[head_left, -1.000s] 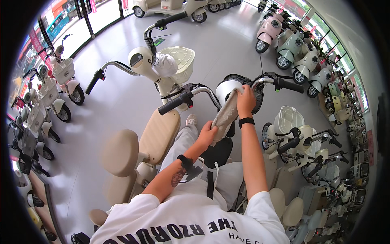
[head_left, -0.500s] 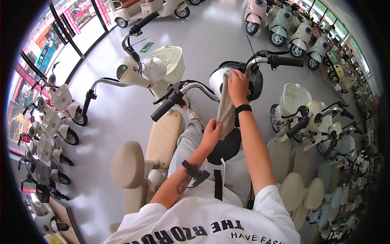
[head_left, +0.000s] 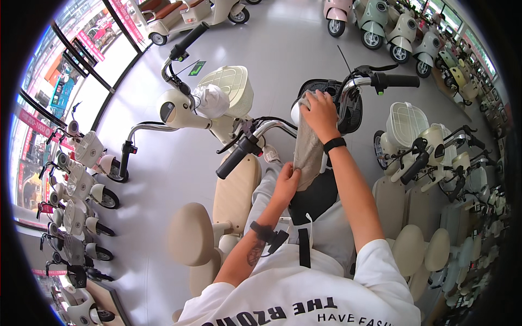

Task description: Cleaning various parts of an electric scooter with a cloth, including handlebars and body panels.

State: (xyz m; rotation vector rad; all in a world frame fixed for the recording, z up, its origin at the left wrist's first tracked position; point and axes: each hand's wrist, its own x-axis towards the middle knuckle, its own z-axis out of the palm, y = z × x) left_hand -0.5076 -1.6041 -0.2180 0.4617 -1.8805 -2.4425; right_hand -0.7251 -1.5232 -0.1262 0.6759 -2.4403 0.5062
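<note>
A grey-beige cloth (head_left: 310, 152) hangs over the white rounded head of an electric scooter, between its chrome handlebars (head_left: 356, 86). My right hand (head_left: 321, 115) lies over the cloth's upper end with the fingers bent, pressing it against the head. Lower down, my left hand (head_left: 286, 182) pinches the edge of the cloth between thumb and fingers. Most of the head is hidden under cloth and hand. Behind it sits a black basket (head_left: 352, 111). The black grips (head_left: 239, 157) stick out on both sides, untouched.
Close on the left stands a cream scooter (head_left: 182, 110) with a white lidded basket (head_left: 231, 87) and a beige seat (head_left: 236, 190). Another basketed scooter (head_left: 408, 124) is on the right. Rows of scooters line both sides, with glass doors (head_left: 81, 54) at far left.
My right hand has its fingers laid flatter over the cloth than before. The left hand keeps its pinch on the lower edge. The whole view has shifted slightly, so things appear farther right.
</note>
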